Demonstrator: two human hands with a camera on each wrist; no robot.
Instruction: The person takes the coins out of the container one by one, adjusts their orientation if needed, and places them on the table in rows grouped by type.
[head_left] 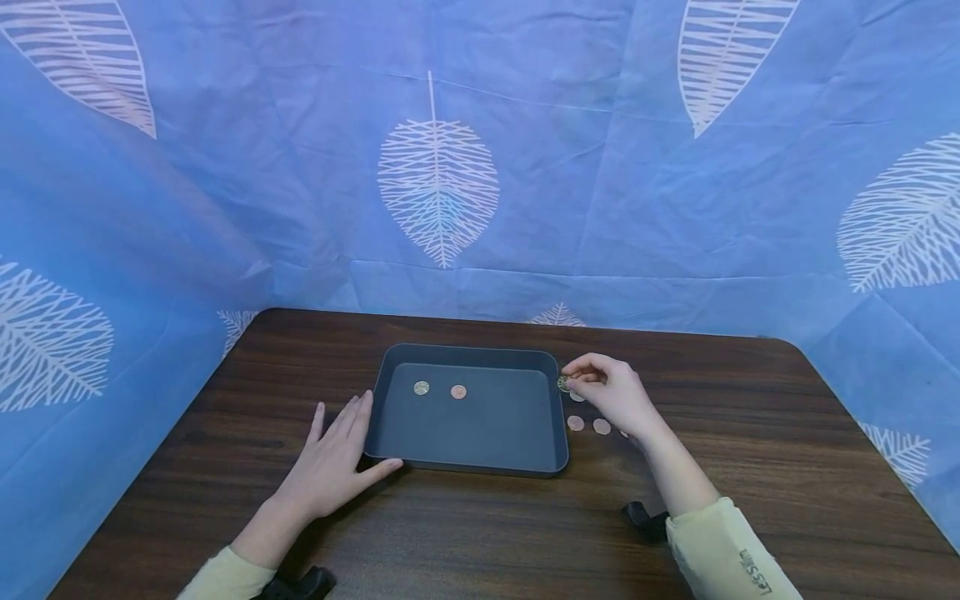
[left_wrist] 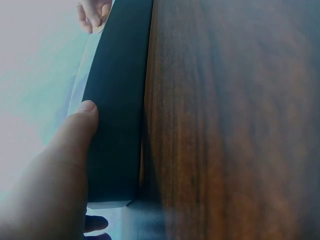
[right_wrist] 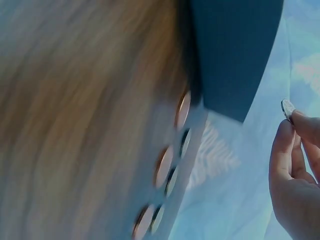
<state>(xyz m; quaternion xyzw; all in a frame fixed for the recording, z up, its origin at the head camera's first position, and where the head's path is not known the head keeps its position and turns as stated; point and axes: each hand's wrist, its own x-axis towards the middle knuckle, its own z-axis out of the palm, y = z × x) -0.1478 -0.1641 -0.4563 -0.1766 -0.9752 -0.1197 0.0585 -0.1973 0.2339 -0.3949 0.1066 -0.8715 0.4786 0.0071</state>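
A dark grey tray [head_left: 480,442] lies on the table with a silver coin [head_left: 422,388] and a copper coin [head_left: 458,392] inside it. My right hand [head_left: 611,396] pinches a silver coin [right_wrist: 287,109] between thumb and fingertips, raised beside the tray's right rim. Below that hand, copper coins [head_left: 575,423] and silver coins [right_wrist: 185,143] lie on the table in two rows; part of them is hidden by the hand and wrist in the head view. My left hand [head_left: 333,458] rests at the tray's left side, fingers straight and spread, its thumb touching the front left corner.
The brown wooden table [head_left: 480,542] carries the tray near its far edge. Behind and beside it hangs a blue cloth [head_left: 570,192] with white leaf prints. Dark wrist devices [head_left: 647,523] sit under both forearms.
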